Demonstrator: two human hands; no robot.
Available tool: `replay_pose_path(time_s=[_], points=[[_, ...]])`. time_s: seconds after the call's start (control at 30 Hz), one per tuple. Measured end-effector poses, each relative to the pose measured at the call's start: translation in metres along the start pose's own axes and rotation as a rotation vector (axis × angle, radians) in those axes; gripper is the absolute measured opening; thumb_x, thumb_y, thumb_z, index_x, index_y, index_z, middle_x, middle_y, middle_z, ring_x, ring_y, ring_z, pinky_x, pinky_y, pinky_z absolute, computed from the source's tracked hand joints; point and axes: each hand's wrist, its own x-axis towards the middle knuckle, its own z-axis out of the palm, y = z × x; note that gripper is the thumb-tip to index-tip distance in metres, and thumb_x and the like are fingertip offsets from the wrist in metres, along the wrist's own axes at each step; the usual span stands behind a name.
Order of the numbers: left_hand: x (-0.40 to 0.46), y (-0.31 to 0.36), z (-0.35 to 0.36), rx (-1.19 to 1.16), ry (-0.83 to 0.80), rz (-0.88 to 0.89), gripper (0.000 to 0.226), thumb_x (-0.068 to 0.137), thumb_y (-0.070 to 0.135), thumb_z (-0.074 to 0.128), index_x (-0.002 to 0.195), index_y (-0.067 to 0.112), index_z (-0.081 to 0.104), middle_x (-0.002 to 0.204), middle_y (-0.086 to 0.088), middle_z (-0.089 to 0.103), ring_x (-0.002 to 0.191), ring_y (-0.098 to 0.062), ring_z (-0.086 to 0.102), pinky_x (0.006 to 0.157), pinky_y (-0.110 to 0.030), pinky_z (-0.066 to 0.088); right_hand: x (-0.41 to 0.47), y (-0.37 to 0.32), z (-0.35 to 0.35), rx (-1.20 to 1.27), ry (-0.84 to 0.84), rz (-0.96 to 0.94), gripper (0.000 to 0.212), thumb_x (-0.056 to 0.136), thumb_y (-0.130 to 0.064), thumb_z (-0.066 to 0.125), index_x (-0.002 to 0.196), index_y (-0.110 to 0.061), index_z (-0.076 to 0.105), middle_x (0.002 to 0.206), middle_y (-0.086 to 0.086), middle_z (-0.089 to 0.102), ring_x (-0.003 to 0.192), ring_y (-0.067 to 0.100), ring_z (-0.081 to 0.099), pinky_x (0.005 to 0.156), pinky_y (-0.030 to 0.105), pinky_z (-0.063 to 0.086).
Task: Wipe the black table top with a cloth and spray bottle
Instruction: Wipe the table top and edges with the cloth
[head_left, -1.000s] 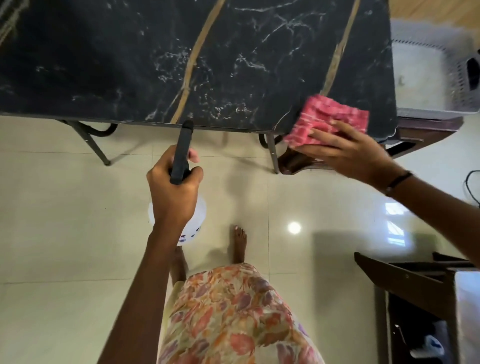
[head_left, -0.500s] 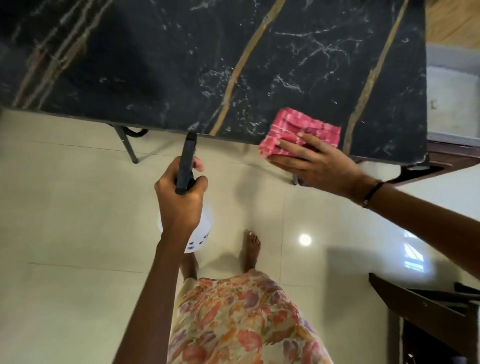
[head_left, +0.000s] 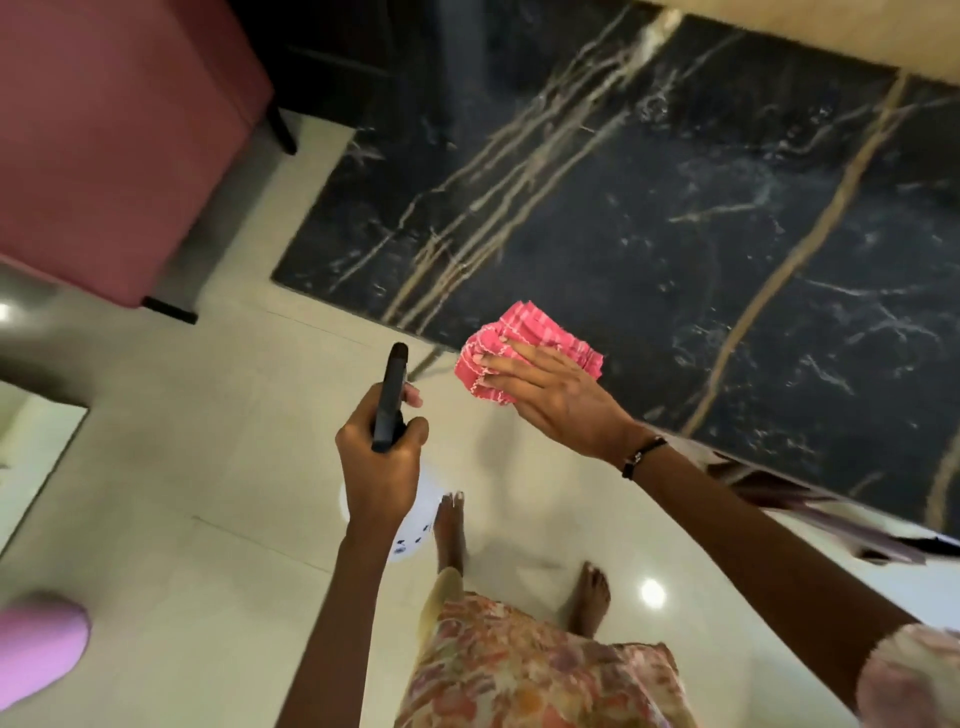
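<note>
- Black marble-patterned table top (head_left: 649, 218), streaked with gold and white veins, fills the upper right of the view, its near edge running diagonally.
- Pink checked cloth (head_left: 524, 343), bunched and folded, lies at that near edge, close to the table's left corner, partly hanging past the rim.
- The right hand (head_left: 556, 400) lies flat on the cloth, fingers spread and pressing it down; a dark band circles the wrist.
- The left hand (head_left: 382, 457) is closed around the neck of the spray bottle (head_left: 392, 400), off the table and over the pale tiled floor (head_left: 208, 467). The black nozzle head points up toward the table edge, and the white body shows below the fist.
- Bare feet and a floral garment (head_left: 519, 670) show below the hands.
- A pink upholstered seat (head_left: 104, 145) stands on dark legs at the upper left, beside the table's corner.
</note>
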Motion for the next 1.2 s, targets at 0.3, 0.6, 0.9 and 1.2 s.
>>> replay_pose_path(time_s=[0.3,0.6,0.9,1.2], points=[[0.116,0.041,-0.073,0.003,0.013,0.069,0.022,0.069,0.001,0.051,0.082,0.015,0.061,0.069,-0.029,0.049,0.050,-0.035,0.034,0.050,-0.038,0.035,0.154,-0.046,0.011,0.682,0.328,0.492,0.035,0.100,-0.020,0.042,0.134,-0.015,0.051,0.142,0.001,0.048,0.136,0.005,0.033,0.119,0.034,0.020],[0.199,0.077,-0.061,-0.011,-0.042,0.254,0.030,0.078,0.001,0.053,0.102,0.019,0.059,0.078,-0.008,0.055,0.068,-0.024,0.052,0.074,-0.041,0.049,0.187,-0.044,0.018,0.218,0.061,0.583,0.065,0.097,-0.057,0.013,0.145,-0.022,0.039,0.156,0.004,0.028,0.147,0.028,0.011,0.119,0.048,0.003],[0.224,0.079,-0.041,-0.003,-0.096,0.269,0.035,0.079,0.001,0.052,0.104,0.024,0.058,0.092,0.006,0.062,0.069,-0.021,0.056,0.074,-0.041,0.051,0.191,-0.056,0.013,0.216,0.152,0.730,0.052,0.098,-0.042,0.033,0.144,-0.017,0.039,0.153,0.006,0.034,0.145,0.028,0.020,0.117,0.049,0.010],[0.221,0.082,-0.050,0.059,-0.096,0.130,0.034,0.088,0.016,0.064,0.113,0.031,0.047,0.094,0.022,0.055,0.085,0.000,0.060,0.080,-0.010,0.046,0.239,-0.080,0.000,0.531,0.160,0.677,0.090,0.075,-0.046,0.074,0.146,-0.010,0.032,0.152,0.007,0.033,0.143,0.022,0.025,0.120,0.041,0.014]])
